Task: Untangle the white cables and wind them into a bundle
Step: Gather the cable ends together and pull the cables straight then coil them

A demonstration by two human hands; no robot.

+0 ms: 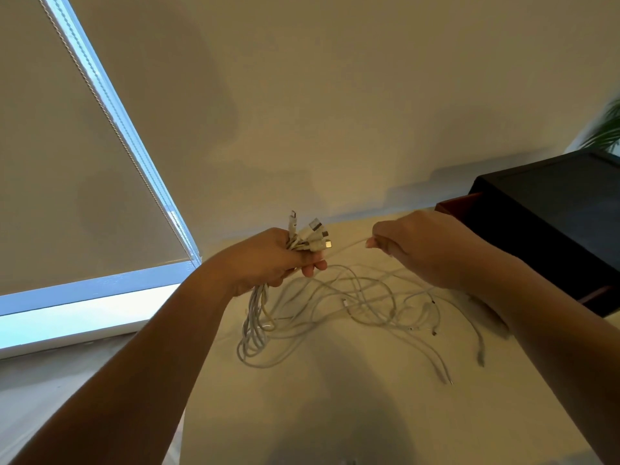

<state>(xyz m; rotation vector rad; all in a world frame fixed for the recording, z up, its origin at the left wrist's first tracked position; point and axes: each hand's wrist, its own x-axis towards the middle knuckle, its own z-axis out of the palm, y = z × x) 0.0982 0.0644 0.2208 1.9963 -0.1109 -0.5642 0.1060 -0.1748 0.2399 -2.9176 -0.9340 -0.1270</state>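
Watching through the head camera, I have the left hand (271,260) curled tight round a fistful of plug ends (312,234), USB connectors fanned out above the knuckles, with their cords dropping below the fist in a loose hank. The right hand (419,250) pinches one strand (345,246) between thumb and fingertips, drawn nearly taut across to the left fist. The rest of the white cables (352,303) lie on the cream table (335,414) under and between the hands, looped over one another, with several free ends trailing right toward the dark cabinet (553,223). I judge these cords light, limp and fairly slick (thin round jackets, no stiffness to speak of), so they should slide through a pinch easily but snag wherever a plug meets a loop. The sensible hold is near the connector, where the moulded body gives something firm; pulling mid-length would likely tighten the crossings. I would feed each strand out gently, since the joint at the plug looks like the weak spot.
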